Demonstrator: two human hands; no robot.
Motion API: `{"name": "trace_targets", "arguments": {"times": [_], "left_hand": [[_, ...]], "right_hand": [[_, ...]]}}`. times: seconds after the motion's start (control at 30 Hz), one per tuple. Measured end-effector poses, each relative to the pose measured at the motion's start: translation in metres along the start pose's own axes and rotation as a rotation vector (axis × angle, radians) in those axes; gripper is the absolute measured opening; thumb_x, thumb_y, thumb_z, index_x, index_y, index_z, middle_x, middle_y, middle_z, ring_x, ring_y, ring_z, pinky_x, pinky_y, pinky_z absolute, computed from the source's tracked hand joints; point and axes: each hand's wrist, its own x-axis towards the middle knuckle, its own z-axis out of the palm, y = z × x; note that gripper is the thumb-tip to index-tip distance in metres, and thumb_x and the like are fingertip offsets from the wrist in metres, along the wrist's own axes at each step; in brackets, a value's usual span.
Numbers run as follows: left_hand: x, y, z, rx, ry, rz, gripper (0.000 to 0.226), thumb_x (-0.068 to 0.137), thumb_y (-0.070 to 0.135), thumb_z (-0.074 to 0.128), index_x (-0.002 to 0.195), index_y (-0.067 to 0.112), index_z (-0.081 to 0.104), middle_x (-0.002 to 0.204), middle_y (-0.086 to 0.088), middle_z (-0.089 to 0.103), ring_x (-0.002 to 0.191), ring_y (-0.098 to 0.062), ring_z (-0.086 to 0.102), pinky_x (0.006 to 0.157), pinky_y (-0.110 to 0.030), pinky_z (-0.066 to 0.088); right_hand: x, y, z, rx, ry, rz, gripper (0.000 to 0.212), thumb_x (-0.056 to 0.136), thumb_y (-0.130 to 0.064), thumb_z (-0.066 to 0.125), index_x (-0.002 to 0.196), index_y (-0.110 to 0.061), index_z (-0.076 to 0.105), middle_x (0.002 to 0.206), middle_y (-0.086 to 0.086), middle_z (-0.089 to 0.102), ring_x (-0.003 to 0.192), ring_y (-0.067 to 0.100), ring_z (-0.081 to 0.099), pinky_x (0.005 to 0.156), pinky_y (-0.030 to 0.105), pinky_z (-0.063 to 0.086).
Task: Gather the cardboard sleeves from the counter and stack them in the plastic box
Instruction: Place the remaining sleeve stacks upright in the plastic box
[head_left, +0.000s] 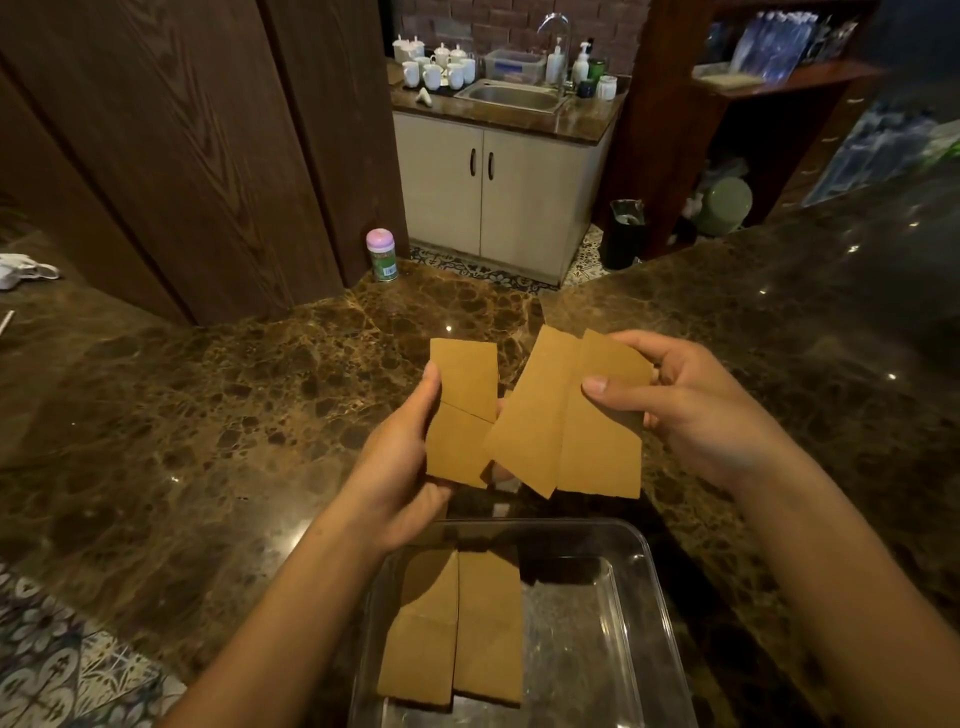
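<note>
At centre frame, our left hand (410, 457) and right hand (696, 410) each grip cardboard sleeves (566, 415) above the plastic box (644, 613).

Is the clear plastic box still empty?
No, two flat brown cardboard sleeves already lie side by side in the clear plastic box.

Matt brown cardboard sleeves (566, 415), clear glossy plastic box (639, 623), polished marble counter (208, 415).

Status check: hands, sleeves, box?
Left hand and right hand each gripping flat brown cardboard sleeves. More lie in clear plastic box. Nothing blocking.
</note>
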Motion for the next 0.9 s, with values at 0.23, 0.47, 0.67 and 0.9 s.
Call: {"name": "trace_targets", "arguments": {"times": [0.23,0.47,0.67,0.9], "left_hand": [[0.004,-0.016,0.012,0.202,0.107,-0.01,0.045,0.092,0.044,0.062,0.127,0.017,0.064,0.11,-0.013,0.077,0.098,-0.028,0.075,0.076,-0.041,0.064],[0.008,-0.023,0.012,-0.015,0.009,-0.061,0.045,0.096,0.047,0.053,0.114,0.014,0.077,0.109,-0.013,0.077,0.092,-0.024,0.074,0.08,-0.038,0.059],[0.008,-0.021,0.013,0.073,0.0,-0.005,0.039,0.1,0.016,0.054,0.137,0.004,0.058,0.131,-0.019,0.068,0.12,-0.032,0.066,0.095,-0.045,0.057],[0.006,-0.021,0.015,0.179,0.071,0.149,0.018,0.1,0.014,0.056,0.111,0.007,0.068,0.105,-0.018,0.077,0.089,-0.025,0.077,0.076,-0.036,0.064]], "right_hand": [[-0.004,-0.001,0.006,-0.323,0.148,-0.29,0.032,0.087,-0.02,0.081,0.117,-0.025,0.07,0.104,-0.007,0.074,0.097,0.012,0.072,0.078,0.027,0.06],[-0.019,0.008,0.01,-0.937,-0.128,-0.86,0.033,0.082,-0.016,0.082,0.114,-0.02,0.077,0.12,-0.008,0.075,0.106,0.009,0.07,0.089,0.03,0.059],[-0.022,0.013,0.013,-1.059,-0.285,-0.783,0.035,0.081,-0.023,0.083,0.116,-0.025,0.08,0.126,-0.011,0.075,0.1,0.006,0.064,0.085,0.022,0.053],[-0.028,0.009,0.021,-0.917,-0.236,-0.48,0.041,0.089,-0.035,0.071,0.129,-0.042,0.068,0.13,-0.033,0.064,0.116,-0.008,0.062,0.097,0.018,0.054]]}}
